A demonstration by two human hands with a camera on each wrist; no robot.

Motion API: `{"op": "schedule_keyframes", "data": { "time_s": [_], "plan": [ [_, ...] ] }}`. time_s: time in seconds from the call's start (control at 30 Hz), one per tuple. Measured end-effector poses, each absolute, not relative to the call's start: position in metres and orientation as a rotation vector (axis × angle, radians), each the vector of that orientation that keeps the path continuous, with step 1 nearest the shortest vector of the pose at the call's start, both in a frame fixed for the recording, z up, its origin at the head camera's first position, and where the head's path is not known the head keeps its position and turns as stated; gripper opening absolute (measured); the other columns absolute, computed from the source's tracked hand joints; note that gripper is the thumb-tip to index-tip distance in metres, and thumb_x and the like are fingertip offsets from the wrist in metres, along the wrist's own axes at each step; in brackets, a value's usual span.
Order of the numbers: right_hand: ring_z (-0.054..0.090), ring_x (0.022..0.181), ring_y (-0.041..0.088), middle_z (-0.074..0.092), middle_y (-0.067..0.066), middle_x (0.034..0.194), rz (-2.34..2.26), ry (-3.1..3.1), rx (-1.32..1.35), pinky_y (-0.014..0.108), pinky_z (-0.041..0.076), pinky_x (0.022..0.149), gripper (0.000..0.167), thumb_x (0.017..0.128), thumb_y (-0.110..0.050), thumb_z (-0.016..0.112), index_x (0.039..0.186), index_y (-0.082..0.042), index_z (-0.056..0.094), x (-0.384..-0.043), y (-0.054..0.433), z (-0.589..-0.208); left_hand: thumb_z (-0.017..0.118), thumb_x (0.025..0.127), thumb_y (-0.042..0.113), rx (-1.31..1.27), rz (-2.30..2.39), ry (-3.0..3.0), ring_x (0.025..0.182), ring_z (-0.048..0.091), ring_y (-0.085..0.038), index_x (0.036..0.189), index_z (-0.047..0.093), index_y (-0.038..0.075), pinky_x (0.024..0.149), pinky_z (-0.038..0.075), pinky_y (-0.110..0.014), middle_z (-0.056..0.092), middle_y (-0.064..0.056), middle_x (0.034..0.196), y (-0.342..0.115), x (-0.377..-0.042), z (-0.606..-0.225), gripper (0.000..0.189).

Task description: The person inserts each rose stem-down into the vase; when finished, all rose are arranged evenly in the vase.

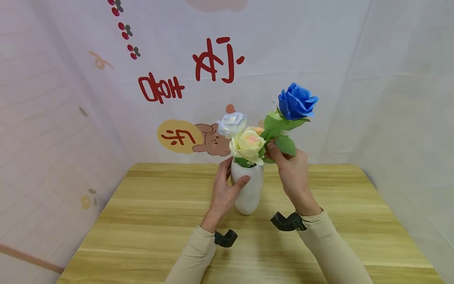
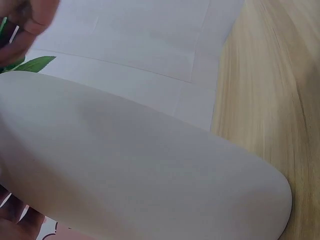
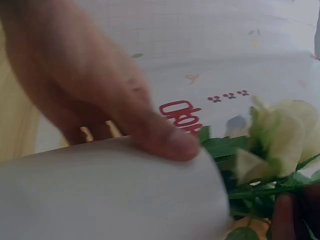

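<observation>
A white vase point(image 1: 248, 193) is gripped near its rim by my left hand point(image 1: 224, 192), thumb in front and fingers round the far left side. Out of its mouth rise a cream rose point(image 1: 247, 146) with a pinkish middle and a pale bluish-white rose point(image 1: 232, 123); a peach bloom point(image 1: 258, 130) is partly hidden behind them. My right hand point(image 1: 293, 171) pinches the leafy stem of a blue rose point(image 1: 297, 101), just right of the vase mouth. In the right wrist view a green stem point(image 3: 260, 192) runs towards the vase opening. Its lower end is hidden.
The vase stands on a wood-grain table point(image 1: 149, 221). Behind it hangs a white cloth backdrop point(image 1: 291, 43) with red characters and a printed bear point(image 1: 214, 142). More cloth lines both sides. A black wrist camera mount point(image 1: 288, 221) sits on the right forearm, another point(image 1: 226, 238) on the left.
</observation>
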State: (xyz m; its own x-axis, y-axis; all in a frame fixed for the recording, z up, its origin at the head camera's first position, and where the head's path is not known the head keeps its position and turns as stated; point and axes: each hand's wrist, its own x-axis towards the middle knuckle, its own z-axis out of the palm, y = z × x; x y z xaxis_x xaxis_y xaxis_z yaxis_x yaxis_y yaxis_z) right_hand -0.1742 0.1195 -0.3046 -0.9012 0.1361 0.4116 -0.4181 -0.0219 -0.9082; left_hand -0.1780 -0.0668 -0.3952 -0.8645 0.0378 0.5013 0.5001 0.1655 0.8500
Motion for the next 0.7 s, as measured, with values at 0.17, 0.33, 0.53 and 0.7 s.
{"op": "schedule_keyframes", "data": {
  "time_s": [0.17,0.33,0.53,0.7],
  "plan": [
    [0.072,0.101,0.019,0.073,0.009,0.11,1.933,-1.971,0.257,0.029,0.059,0.089,0.03,0.1,-0.023,0.071,0.116,0.002,0.072,-0.173,0.117,-0.319,0.072,0.091,0.061,-0.482,-1.764,-2.065,0.137,0.05,-0.023,0.153,0.045,0.015,0.118,0.039,-0.048,0.049,-0.005,0.147,-0.069,-0.174,-0.396,0.081],
    [0.068,0.099,0.017,0.072,0.011,0.109,1.876,-2.043,0.257,0.026,0.056,0.086,0.027,0.1,-0.022,0.072,0.115,0.0,0.072,-0.175,0.112,-0.332,0.072,0.092,0.06,-0.479,-1.754,-2.046,0.135,0.051,-0.023,0.153,0.046,0.016,0.117,0.04,-0.048,0.05,-0.005,0.146,-0.071,-0.173,-0.396,0.079],
    [0.057,0.084,0.018,0.065,0.009,0.094,1.73,-2.135,0.258,0.025,0.051,0.074,0.02,0.098,-0.019,0.073,0.11,-0.004,0.07,-0.175,0.109,-0.348,0.074,0.094,0.051,-0.487,-1.747,-2.063,0.135,0.052,-0.026,0.155,0.044,0.019,0.116,0.041,-0.051,0.048,-0.005,0.148,-0.072,-0.173,-0.395,0.075],
    [0.064,0.098,0.017,0.069,0.005,0.102,1.883,-2.085,0.254,0.025,0.055,0.084,0.026,0.095,-0.022,0.077,0.114,-0.006,0.069,-0.172,0.109,-0.355,0.073,0.092,0.059,-0.465,-1.75,-2.072,0.134,0.052,-0.026,0.155,0.045,0.018,0.115,0.042,-0.052,0.05,-0.005,0.147,-0.072,-0.171,-0.397,0.08]
  ]
}}
